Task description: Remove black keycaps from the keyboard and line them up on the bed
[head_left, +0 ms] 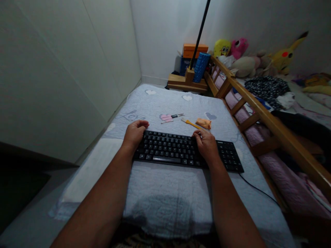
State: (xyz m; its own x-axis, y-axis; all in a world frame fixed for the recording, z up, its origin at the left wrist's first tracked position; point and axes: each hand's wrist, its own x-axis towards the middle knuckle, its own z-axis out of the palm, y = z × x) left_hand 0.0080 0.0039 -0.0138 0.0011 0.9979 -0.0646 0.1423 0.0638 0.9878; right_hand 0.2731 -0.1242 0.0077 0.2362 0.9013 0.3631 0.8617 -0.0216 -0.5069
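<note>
A black keyboard (165,146) lies flat across the cloth-covered surface in front of me. At its far left corner is my left hand (134,133), fingers curled and closed around the corner. My right hand (207,143) is over the keyboard, left of the number pad, with thumb and fingertips pinched together near the top row of keys. Whatever is between those fingertips is too small to make out. Just beyond that hand lie a yellow-handled brush (191,124) and a crumpled orange packet (203,123). Farther left are a dark-handled tool (177,115) and a cotton swab (167,122).
The keyboard's cable (258,190) runs off to the right. A wooden bed rail (254,112) borders the right side, with plush toys and clothes behind it. A pale cabinet (64,69) stands at left. At the back are a blue foam roller (201,67) and an orange box (194,50).
</note>
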